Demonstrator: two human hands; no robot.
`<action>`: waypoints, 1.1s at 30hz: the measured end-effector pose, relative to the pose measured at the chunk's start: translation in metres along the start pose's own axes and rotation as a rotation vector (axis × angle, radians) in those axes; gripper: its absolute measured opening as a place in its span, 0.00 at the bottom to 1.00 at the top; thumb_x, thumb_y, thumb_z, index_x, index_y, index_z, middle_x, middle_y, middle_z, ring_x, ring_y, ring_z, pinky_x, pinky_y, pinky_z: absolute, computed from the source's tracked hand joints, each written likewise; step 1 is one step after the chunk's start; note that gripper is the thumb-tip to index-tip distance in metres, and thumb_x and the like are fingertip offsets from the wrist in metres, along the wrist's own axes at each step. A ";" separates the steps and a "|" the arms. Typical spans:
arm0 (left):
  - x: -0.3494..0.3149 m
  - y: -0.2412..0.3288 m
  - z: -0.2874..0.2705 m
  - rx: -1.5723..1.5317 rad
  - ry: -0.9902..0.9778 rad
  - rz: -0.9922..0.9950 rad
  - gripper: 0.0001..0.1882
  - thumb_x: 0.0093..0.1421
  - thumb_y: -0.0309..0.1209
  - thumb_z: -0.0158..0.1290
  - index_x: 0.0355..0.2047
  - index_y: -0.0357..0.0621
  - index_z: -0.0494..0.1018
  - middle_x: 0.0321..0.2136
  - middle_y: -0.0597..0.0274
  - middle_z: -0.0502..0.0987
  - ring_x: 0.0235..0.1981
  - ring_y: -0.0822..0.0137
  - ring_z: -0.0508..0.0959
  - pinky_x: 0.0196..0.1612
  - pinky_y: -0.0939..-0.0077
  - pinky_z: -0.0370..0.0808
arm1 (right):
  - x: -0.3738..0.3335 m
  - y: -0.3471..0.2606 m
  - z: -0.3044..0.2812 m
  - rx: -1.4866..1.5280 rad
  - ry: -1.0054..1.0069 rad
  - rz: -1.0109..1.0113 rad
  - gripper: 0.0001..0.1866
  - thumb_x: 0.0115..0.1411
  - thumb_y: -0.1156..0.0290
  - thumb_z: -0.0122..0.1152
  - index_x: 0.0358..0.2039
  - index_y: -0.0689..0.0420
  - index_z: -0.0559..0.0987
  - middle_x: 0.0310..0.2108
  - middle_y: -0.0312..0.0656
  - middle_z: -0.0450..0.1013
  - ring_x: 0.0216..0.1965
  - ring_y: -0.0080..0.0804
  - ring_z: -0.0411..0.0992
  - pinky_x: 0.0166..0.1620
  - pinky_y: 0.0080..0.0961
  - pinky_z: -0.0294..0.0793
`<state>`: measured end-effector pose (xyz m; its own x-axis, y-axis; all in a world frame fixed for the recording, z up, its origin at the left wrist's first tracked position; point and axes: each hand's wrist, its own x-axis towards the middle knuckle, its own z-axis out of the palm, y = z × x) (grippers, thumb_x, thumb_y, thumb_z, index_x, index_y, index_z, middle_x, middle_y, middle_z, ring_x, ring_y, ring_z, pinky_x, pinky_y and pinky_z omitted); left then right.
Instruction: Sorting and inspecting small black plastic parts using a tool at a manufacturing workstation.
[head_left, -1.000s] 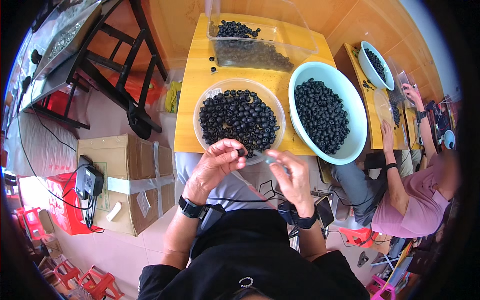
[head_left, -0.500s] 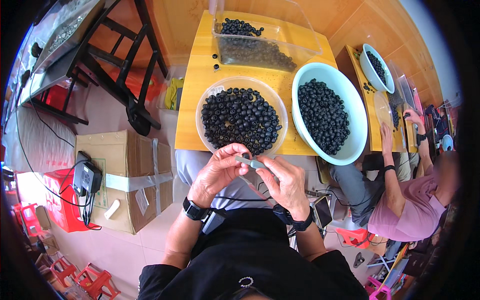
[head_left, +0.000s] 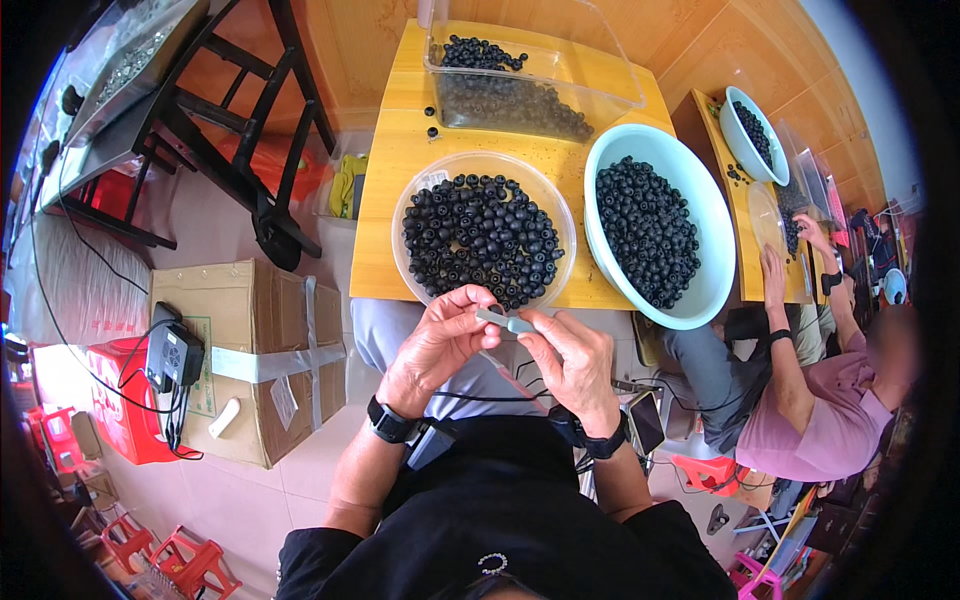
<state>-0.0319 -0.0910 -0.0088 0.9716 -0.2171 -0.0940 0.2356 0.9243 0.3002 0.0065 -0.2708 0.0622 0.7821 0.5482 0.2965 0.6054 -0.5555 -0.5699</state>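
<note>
My right hand [head_left: 572, 362] is closed in a pinch on the rounded grey-green handle of a small flat-bladed tool [head_left: 508, 321]. Its pale flat end reaches to the thumb of my left hand [head_left: 440, 338], whose fingers are also pinched together. What my left fingers hold is mostly hidden; only a small dark edge shows beside the blade. Just beyond both hands a round clear tub [head_left: 404, 262] holds many black round beads [head_left: 480, 235] with holes. A light-blue basin [head_left: 708, 290], heaped with black beads [head_left: 648, 235], stands to the right of the tub.
At the back of the yellow table [head_left: 380, 200] stands a clear rectangular bin [head_left: 610, 90] with more beads. A taped cardboard box [head_left: 225, 310] sits on the floor at left, near a black chair [head_left: 240, 125]. A co-worker [head_left: 815, 415] sits at another table on the right.
The tool's blade has turned slightly between my hands, and its tip lies closer against my left thumb. The dark bead-like thing in my left fingers shows less. The co-worker's far hand has shifted.
</note>
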 end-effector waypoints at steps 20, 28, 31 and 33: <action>-0.003 0.005 0.017 -0.063 0.024 -0.067 0.12 0.57 0.22 0.56 0.41 0.38 0.69 0.31 0.59 0.71 0.28 0.70 0.77 0.34 0.82 0.78 | -0.002 0.009 -0.013 0.217 0.035 0.268 0.10 0.54 0.69 0.64 0.36 0.59 0.80 0.23 0.41 0.74 0.20 0.27 0.70 0.24 0.22 0.66; -0.002 -0.004 0.017 0.107 0.019 -0.124 0.11 0.58 0.23 0.56 0.41 0.42 0.69 0.32 0.62 0.77 0.31 0.72 0.79 0.37 0.79 0.78 | 0.003 -0.005 -0.006 0.471 -0.113 0.182 0.14 0.51 0.73 0.68 0.39 0.58 0.80 0.25 0.40 0.73 0.25 0.29 0.72 0.29 0.23 0.69; -0.001 -0.003 0.015 0.040 -0.014 -0.131 0.11 0.58 0.23 0.56 0.41 0.42 0.69 0.32 0.62 0.77 0.30 0.72 0.78 0.37 0.79 0.78 | 0.001 -0.003 -0.009 0.490 -0.020 0.211 0.14 0.53 0.71 0.66 0.40 0.59 0.79 0.26 0.41 0.73 0.25 0.31 0.72 0.29 0.24 0.69; -0.001 -0.002 0.013 -0.012 -0.035 -0.133 0.11 0.58 0.23 0.56 0.41 0.41 0.69 0.32 0.61 0.77 0.30 0.72 0.78 0.38 0.79 0.78 | 0.002 -0.002 -0.016 0.461 -0.021 0.215 0.14 0.54 0.68 0.65 0.39 0.60 0.79 0.27 0.42 0.73 0.25 0.33 0.72 0.30 0.25 0.69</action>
<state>-0.0333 -0.0968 0.0029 0.9320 -0.3486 -0.0993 0.3624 0.8902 0.2761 0.0092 -0.2789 0.0763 0.8758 0.4669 0.1227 0.2995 -0.3262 -0.8966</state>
